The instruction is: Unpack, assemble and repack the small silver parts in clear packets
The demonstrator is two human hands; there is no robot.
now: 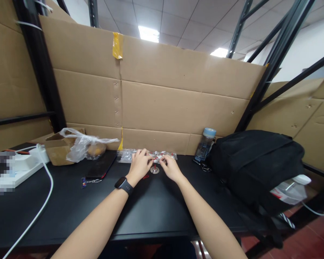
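My left hand (142,164), with a dark watch (124,185) on its wrist, is over the clear plastic packaging (126,155) at the back of the black table. Its fingers are curled inward, thumb and forefinger close together by a small red bit; what they pinch is too small to make out. Facing it, my right hand (171,168) has thumb and fingertips drawn together at the packaging, and anything between them is hidden. Between and just below the hands sits a small round metal disc (154,170) with a red upright piece. A thin red loop (145,176) lies beside it.
Left on the table are a dark phone-like slab (101,165) with a keychain (91,181), a cardboard box (58,151), a plastic bag (82,145) and a white cable (50,187). Right stand a bottle (203,145) and black backpack (253,162). A cardboard wall (183,104) closes the back.
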